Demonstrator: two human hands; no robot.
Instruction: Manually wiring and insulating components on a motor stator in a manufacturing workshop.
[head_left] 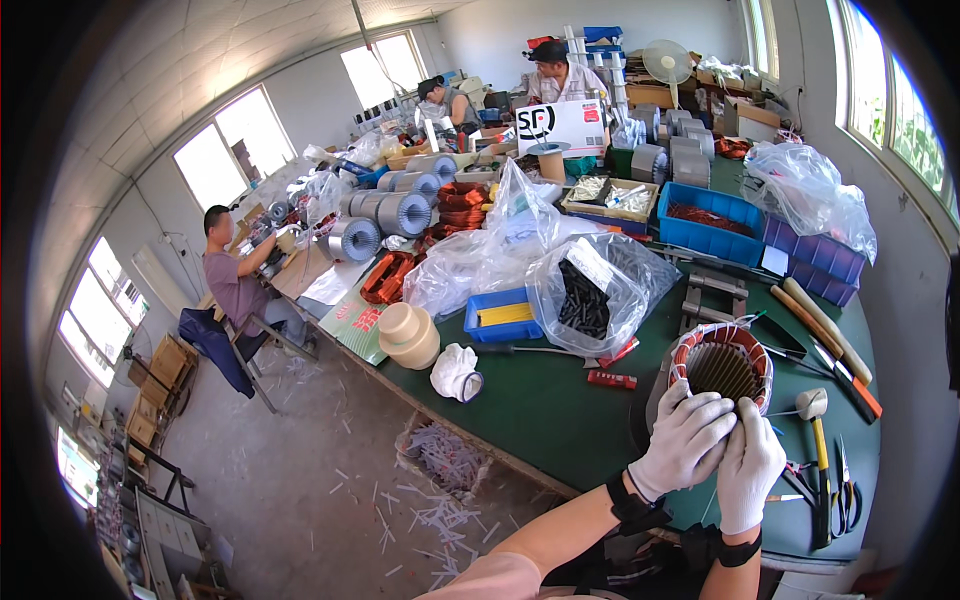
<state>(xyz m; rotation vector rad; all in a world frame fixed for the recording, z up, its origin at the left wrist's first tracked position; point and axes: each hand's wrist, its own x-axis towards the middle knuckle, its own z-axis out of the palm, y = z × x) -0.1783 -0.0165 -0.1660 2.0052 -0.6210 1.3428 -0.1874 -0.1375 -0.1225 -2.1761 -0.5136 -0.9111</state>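
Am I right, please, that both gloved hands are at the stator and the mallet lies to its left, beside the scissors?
Not quite: the head view shows the mallet right of the stator. The gloved left hand and right hand are at it, the scissors beside the mallet.

Layout of the table [535,415]. Lower right of the frame: wound stator [722,366] on the table, mallet [819,450] to its right, scissors [848,495] beyond the mallet. Centre: open tray [507,334] of strips [505,314], left of a plastic bag [545,290]. Upper right: bin [710,249], stacked crates [822,268] beside it. Bottom centre: scraps [440,525] on the floor [290,460].
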